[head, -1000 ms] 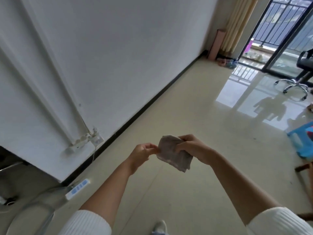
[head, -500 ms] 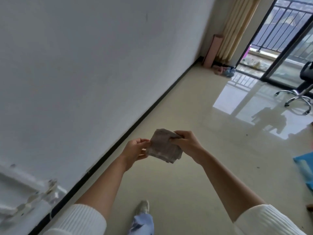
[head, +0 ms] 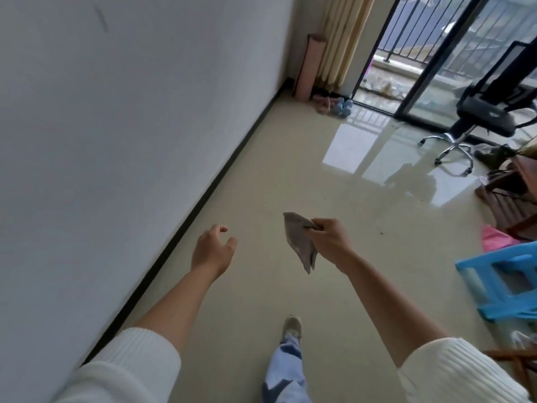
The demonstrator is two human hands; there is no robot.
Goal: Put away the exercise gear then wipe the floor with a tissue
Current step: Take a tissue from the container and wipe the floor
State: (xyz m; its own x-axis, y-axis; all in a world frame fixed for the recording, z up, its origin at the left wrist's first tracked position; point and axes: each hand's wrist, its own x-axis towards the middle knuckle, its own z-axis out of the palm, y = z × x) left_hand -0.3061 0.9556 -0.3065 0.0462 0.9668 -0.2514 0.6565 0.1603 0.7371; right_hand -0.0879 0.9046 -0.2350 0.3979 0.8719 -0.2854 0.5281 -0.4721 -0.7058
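Head view: right hand [head: 328,239] pinches the tissue [head: 300,242]; left hand [head: 213,251], nine o'clock of it, relaxed, empty. Crouch, press tissue flat to floor [head: 261,175].

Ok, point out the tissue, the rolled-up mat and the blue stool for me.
tissue [head: 299,242]: head view, middle of the hanging fold.
rolled-up mat [head: 310,68]: head view, halfway up the roll.
blue stool [head: 491,258]: head view, its top edge.

Home living room; curtain [head: 344,36], balcony door [head: 453,56], slippers [head: 334,103]

left hand [head: 213,251] loosely spread, right hand [head: 328,238] pinching
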